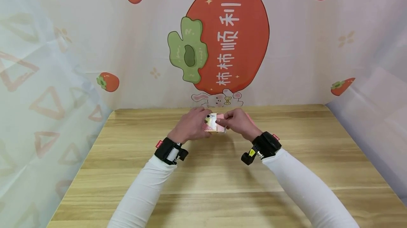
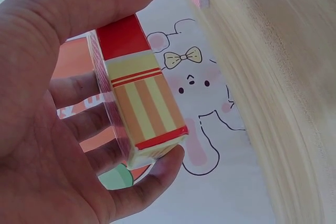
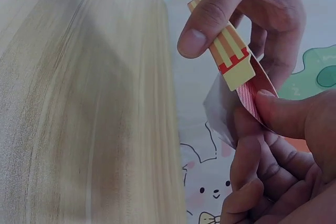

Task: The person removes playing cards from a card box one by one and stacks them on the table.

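A small playing card box (image 1: 211, 125) with an ace printed on its front is held up near the table's back edge. My left hand (image 1: 192, 125) grips it, thumb on one narrow side and fingers round the other. A striped red, yellow and orange side of the box (image 2: 149, 95) shows in the left wrist view. At its right end, my right hand (image 1: 238, 122) pinches a red-patterned flap or card (image 3: 248, 98) between thumb and forefinger; which of the two, I cannot tell. A greyish, see-through piece (image 3: 220, 107) hangs beside that end in the right wrist view.
A pink-patterned block (image 1: 250, 118), partly hidden behind my right hand, stands on the wooden table (image 1: 203, 192). Close behind the hands hangs a white cloth backdrop (image 1: 292, 44) with persimmon and rabbit prints.
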